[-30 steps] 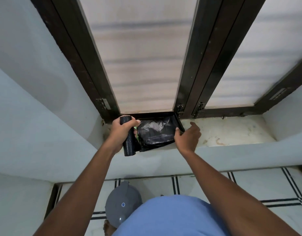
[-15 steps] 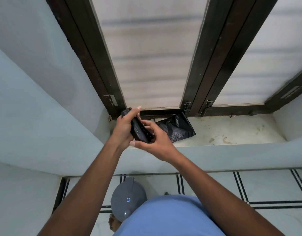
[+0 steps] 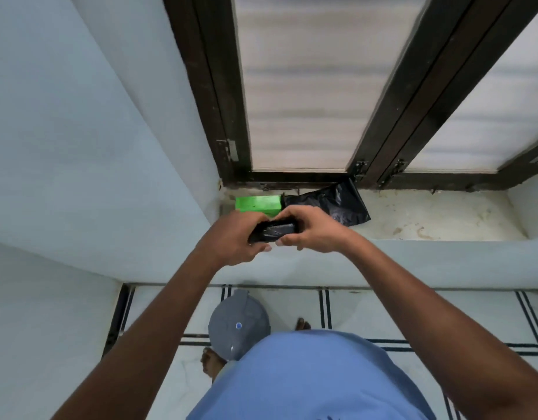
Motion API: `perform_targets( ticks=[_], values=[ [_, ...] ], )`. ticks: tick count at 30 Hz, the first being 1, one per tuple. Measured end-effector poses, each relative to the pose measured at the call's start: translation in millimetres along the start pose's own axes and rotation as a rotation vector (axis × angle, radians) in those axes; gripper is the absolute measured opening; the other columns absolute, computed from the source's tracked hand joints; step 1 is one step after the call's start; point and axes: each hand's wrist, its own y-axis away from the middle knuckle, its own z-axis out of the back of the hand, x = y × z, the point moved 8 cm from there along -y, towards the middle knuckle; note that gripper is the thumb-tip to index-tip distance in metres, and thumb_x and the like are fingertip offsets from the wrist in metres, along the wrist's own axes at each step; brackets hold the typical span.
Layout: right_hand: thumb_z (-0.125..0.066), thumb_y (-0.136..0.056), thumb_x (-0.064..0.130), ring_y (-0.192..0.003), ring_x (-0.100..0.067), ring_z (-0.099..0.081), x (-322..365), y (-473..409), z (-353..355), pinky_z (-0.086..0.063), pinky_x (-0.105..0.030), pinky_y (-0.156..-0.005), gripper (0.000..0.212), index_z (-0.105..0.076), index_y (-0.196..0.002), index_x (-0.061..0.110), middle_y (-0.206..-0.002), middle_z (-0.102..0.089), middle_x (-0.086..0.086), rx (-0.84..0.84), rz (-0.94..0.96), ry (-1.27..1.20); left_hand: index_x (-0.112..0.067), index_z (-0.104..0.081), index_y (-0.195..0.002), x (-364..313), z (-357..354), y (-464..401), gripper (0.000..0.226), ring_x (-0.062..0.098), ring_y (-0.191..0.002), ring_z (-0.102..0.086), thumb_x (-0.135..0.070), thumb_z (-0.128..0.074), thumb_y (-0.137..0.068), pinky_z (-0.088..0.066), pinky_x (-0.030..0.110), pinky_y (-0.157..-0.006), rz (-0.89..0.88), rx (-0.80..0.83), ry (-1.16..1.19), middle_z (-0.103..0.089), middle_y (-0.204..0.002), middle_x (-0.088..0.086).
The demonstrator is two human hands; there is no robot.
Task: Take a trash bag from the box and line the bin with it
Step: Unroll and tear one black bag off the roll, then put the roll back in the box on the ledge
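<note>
A black roll of trash bags (image 3: 273, 231) lies sideways between both hands, just above the front edge of the window sill (image 3: 428, 219). My left hand (image 3: 231, 237) grips its left end and my right hand (image 3: 313, 228) grips its right end. Behind the hands, a bright green box (image 3: 257, 205) lies on the sill in the left corner. A loose black trash bag (image 3: 337, 204) lies beside the box to the right. The grey lidded bin (image 3: 239, 324) stands on the floor below, partly hidden by my blue shirt.
A dark-framed window (image 3: 307, 86) with frosted panes rises behind the sill. A pale blue wall (image 3: 79, 147) closes in on the left. White floor tiles with black lines (image 3: 382, 313) spread below, and my bare feet stand beside the bin.
The roll has turned from upright in my left hand to sideways, held by both hands and lowered toward the sill's front edge. The green box is now uncovered.
</note>
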Motion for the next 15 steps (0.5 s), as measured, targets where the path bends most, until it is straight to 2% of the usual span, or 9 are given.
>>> perform_targets(
  ticks=[2,5,7,10,13,15],
  values=[
    [-0.097,-0.088,0.021,-0.094,-0.024,-0.079,-1.6,-16.2,-6.5,-0.07,-0.05,-0.086,0.051,-0.069,-0.131,0.021,-0.116,-0.08,-0.009,0.085,-0.043,-0.056,-0.028,-0.068,-0.132,7.6,-1.8,12.6,0.041,0.023,-0.103,-0.069,-0.041,-0.079,-0.095,-0.056,0.041,-0.081,0.006,-0.065,0.091,-0.075,-0.114,-0.005],
    [-0.098,-0.074,0.044,-0.116,-0.018,-0.076,1.7,-40.7,-12.0,-0.065,-0.044,-0.101,0.082,-0.06,-0.144,0.021,-0.133,-0.076,-0.006,0.192,-0.12,-0.128,-0.021,-0.066,-0.12,31.9,-12.8,35.7,0.026,0.023,-0.09,-0.066,-0.041,-0.07,-0.103,-0.051,0.041,-0.075,0.133,-0.094,0.169,-0.068,-0.103,-0.001],
    [-0.088,-0.069,0.053,-0.131,-0.021,-0.067,13.6,-67.0,-7.3,-0.057,-0.044,-0.111,0.093,-0.056,-0.152,0.023,-0.146,-0.067,0.0,0.104,-0.099,0.06,-0.017,-0.062,-0.108,58.3,-30.4,56.6,0.028,0.024,-0.082,-0.064,-0.045,-0.062,-0.107,-0.047,0.039,-0.069,0.311,-0.076,0.183,-0.066,-0.094,0.001],
    [-0.084,-0.082,0.041,-0.146,-0.033,-0.05,33.3,-111.2,-18.6,-0.046,-0.05,-0.119,0.091,-0.046,-0.161,0.02,-0.159,-0.055,-0.008,-0.053,0.021,0.541,-0.015,-0.06,-0.101,84.8,-52.2,89.4,0.037,0.024,-0.076,-0.069,-0.052,-0.058,-0.108,-0.053,0.039,-0.067,0.468,-0.028,0.236,-0.069,-0.085,0.001],
    [-0.08,-0.09,0.035,-0.146,-0.039,-0.046,35.3,-141.8,-55.3,-0.041,-0.053,-0.114,0.089,-0.038,-0.166,0.016,-0.16,-0.055,-0.013,-0.009,0.128,0.886,-0.015,-0.062,-0.102,92.4,-61.7,111.9,0.037,0.019,-0.069,-0.072,-0.052,-0.059,-0.108,-0.052,0.035,-0.063,0.544,-0.007,0.322,-0.073,-0.079,0.0],
    [-0.074,-0.094,0.024,-0.143,-0.039,-0.049,31.1,-153.5,-64.6,-0.042,-0.052,-0.111,0.081,-0.038,-0.167,0.019,-0.155,-0.061,-0.014,-0.004,0.15,0.973,-0.019,-0.063,-0.102,91.1,-59.7,121.3,0.037,0.014,-0.066,-0.072,-0.055,-0.058,-0.107,-0.052,0.032,-0.061,0.582,-0.035,0.363,-0.075,-0.077,-0.002]
  ],
)
